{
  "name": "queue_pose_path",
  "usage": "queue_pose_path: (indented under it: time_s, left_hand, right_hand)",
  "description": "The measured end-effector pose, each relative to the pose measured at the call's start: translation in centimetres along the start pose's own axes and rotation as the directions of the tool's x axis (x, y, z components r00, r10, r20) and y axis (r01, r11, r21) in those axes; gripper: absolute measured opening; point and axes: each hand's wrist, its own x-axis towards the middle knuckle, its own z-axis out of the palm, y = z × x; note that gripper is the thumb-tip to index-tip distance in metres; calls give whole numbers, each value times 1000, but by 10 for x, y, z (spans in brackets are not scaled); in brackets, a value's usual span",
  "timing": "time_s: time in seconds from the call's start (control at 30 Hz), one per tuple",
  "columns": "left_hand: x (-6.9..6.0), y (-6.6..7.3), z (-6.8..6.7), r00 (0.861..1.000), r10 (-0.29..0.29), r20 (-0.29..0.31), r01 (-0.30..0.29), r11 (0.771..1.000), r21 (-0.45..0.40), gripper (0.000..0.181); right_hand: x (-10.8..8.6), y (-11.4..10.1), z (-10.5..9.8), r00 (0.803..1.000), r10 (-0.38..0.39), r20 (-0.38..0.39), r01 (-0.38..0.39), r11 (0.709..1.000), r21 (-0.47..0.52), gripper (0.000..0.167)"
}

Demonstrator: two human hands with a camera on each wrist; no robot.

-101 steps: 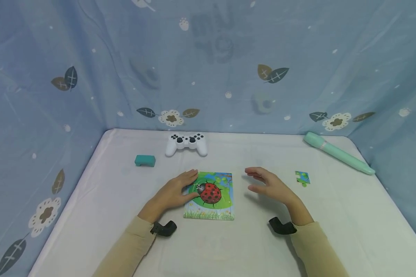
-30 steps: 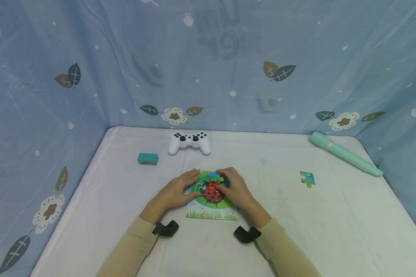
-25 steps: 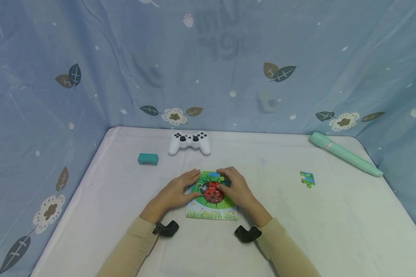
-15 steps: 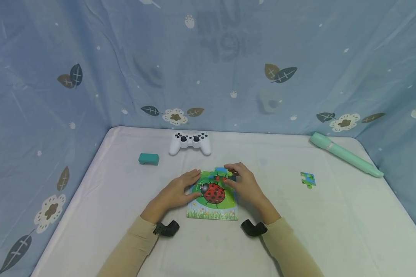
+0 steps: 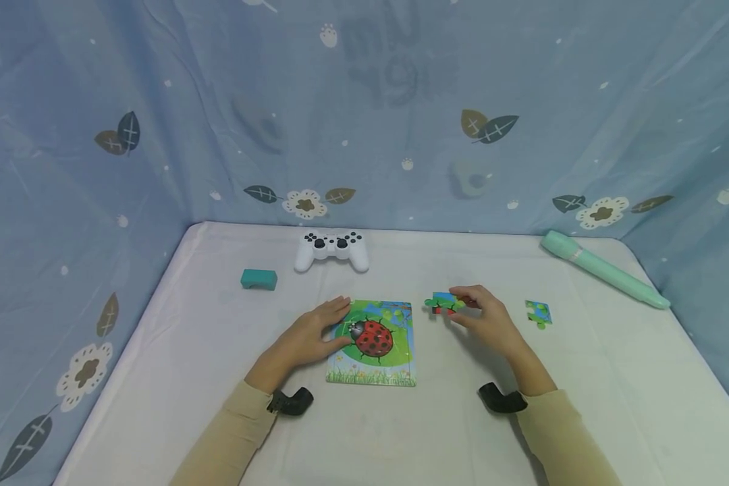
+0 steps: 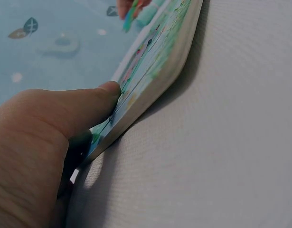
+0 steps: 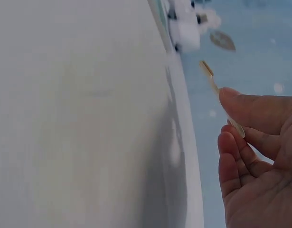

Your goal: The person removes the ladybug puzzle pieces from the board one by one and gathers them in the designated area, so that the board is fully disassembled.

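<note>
- Ladybug jigsaw puzzle (image 5: 373, 341) lies flat near the middle of the tabletop (image 5: 364, 439), bottom side parallel to its near edge; upright to the wearer, so probably set for easy viewing.
- Left hand (image 5: 304, 339) rests on the puzzle's left side, fingers fairly straight, thumb on the face; likely steadying it against sliding.
- Right hand (image 5: 489, 317) pinches a red, green and blue jigsaw piece (image 5: 445, 302) between thumb and fingers, raised just right of the puzzle. Thin edge grip presumably keeps the printed face visible.
- Second jigsaw piece (image 5: 538, 312) lies loose toward the tabletop's right edge, within easy reach, I judge.
- White game controller (image 5: 332, 251) by the far edge, teal block (image 5: 258, 279) toward the far-left corner, mint-green wand (image 5: 604, 268) slanting by the far-right corner: seemingly kept out of the way.
</note>
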Motion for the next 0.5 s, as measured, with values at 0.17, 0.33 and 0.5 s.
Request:
queue_pose_path:
  time_s: [0.17,0.33,0.5]
  left_hand:
    - [-1,-1,0,1000,6,-5,-6,1000,-1,70]
    - [-1,-1,0,1000,8,-12,-8,1000,0,71]
    - [0,-1,0,1000,13,-9,-13,1000,8,71]
  right_hand:
    - [-8,19,-22,1000,10,8,-10,999,-36,45]
    - [-14,33,-43,999,25,36,-24,999,-26,46]
    - [-19,43,-59,995,83,45,-81,995,-57,47]
